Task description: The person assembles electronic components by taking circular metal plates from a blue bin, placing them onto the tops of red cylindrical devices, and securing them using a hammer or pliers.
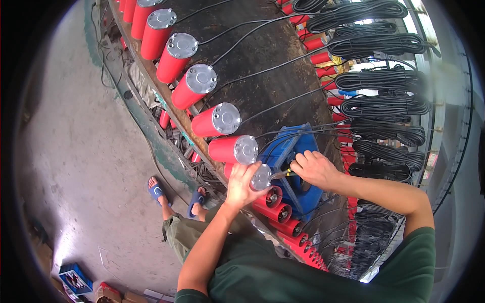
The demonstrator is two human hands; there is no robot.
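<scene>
My left hand is wrapped round a red cylinder with a silver metal end cap at the bench edge. In my right hand is a pair of pliers with yellow-and-black handles; the jaws reach the cap's right rim. Exactly what the jaws touch is too small to tell. Just beyond stands another capped red cylinder. On the near side, red cylinders without caps show their inner parts. Beneath my right hand lies a blue plastic crate, with black cables passing over it.
More capped red cylinders line the left edge of the dark worktop, their black cables running across it. Coiled black cables hang in a row along the right side. Beside the bench, a loose cable trails over the grey floor.
</scene>
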